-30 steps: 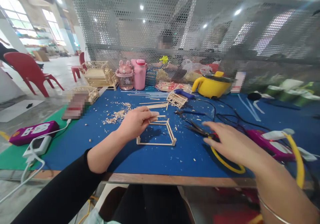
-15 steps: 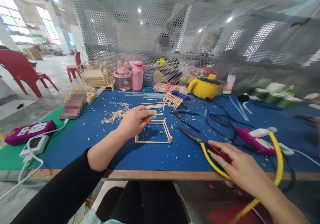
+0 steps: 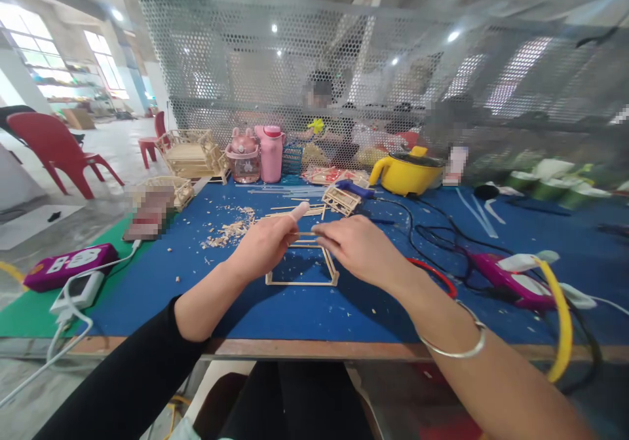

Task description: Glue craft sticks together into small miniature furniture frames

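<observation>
Over the table, my left hand (image 3: 265,243) is closed, pinching the left end of a thin wooden stick (image 3: 306,234). My right hand (image 3: 366,250) meets it from the other side, thumb and fingertips closed on the stick's right end. Just below both hands stands a small rectangular frame of wooden sticks (image 3: 302,284), its far part partly covered by the hands. A red tool handle (image 3: 435,271) shows beyond my right forearm, which hides the rest of that tool. More loose sticks (image 3: 314,210) lie behind my hands.
Wood scraps (image 3: 230,228) litter the blue mat (image 3: 187,309). Farther back are a small stick model (image 3: 341,200), a blue-handled glue gun (image 3: 354,188), a pink bottle (image 3: 270,155) and a yellow pot (image 3: 410,175). Black cables run right to a purple device (image 3: 511,283). A phone (image 3: 150,214) lies left.
My right hand has left the scissors at the right and come to the stick's right end. My left hand keeps the stick, turned slightly with its thumb now raised.
</observation>
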Tool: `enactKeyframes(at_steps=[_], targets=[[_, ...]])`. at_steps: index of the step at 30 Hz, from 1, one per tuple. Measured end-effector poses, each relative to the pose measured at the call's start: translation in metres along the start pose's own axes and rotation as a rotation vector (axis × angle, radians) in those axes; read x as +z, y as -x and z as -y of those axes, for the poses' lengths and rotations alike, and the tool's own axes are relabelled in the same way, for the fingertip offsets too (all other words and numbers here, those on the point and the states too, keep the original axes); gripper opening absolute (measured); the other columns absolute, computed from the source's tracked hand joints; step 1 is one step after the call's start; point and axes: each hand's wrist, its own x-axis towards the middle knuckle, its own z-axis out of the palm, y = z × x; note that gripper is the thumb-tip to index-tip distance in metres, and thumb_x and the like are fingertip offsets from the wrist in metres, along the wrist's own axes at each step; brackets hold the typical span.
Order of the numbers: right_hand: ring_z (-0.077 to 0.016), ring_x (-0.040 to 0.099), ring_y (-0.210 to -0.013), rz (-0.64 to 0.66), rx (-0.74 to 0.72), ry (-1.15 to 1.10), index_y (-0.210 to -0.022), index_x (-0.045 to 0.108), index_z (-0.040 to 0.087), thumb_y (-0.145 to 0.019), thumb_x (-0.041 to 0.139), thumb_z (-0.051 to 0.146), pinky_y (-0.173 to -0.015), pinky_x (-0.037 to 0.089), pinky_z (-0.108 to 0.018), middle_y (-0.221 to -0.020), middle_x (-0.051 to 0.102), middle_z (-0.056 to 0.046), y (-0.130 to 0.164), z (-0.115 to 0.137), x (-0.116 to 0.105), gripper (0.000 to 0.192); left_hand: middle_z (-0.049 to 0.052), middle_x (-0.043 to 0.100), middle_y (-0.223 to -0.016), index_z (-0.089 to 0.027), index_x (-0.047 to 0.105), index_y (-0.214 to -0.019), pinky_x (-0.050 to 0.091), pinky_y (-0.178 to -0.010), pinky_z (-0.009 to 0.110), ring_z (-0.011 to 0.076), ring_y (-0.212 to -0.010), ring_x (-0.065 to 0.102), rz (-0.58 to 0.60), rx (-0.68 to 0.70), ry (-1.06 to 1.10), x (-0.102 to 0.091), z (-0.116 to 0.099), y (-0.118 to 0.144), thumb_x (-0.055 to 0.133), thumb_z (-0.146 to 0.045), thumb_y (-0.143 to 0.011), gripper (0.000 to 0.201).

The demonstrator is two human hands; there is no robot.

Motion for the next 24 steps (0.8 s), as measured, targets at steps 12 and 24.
enactKeyframes(at_steps=[12, 24], targets=[[-0.013, 0.058, -0.066, -0.021, 0.119, -0.373, -0.085, 0.067, 0.019, -0.087, 0.048, 0.028, -0.062, 0.037, -0.023, -0.076, 0.069, -0.002, 0.009, -0.017, 0.025, 0.021, 0.008, 0.065, -0.105, -0.021, 0.055, -0.12, 0.041, -0.086, 0.038, 0.0212, -0.098, 0.056, 0.038, 0.058, -0.284, -0.012, -0.007, 0.0, 0.048, -0.014, -0.085, 0.036], [-0.0117, 0.055, -0.058, -0.143, 0.249, -0.612, -0.078, 0.058, 0.018, -0.085, 0.047, 0.03, -0.059, 0.039, -0.023, -0.065, 0.064, 0.0, 0.007, -0.038, 0.039, 0.018, 0.003, 0.071, -0.087, -0.019, 0.069, -0.093, 0.048, -0.083, 0.031, 0.0183, -0.085, 0.065, -0.443, -0.931, 0.342, -0.018, -0.044, 0.08, 0.066, -0.039, -0.071, 0.03]])
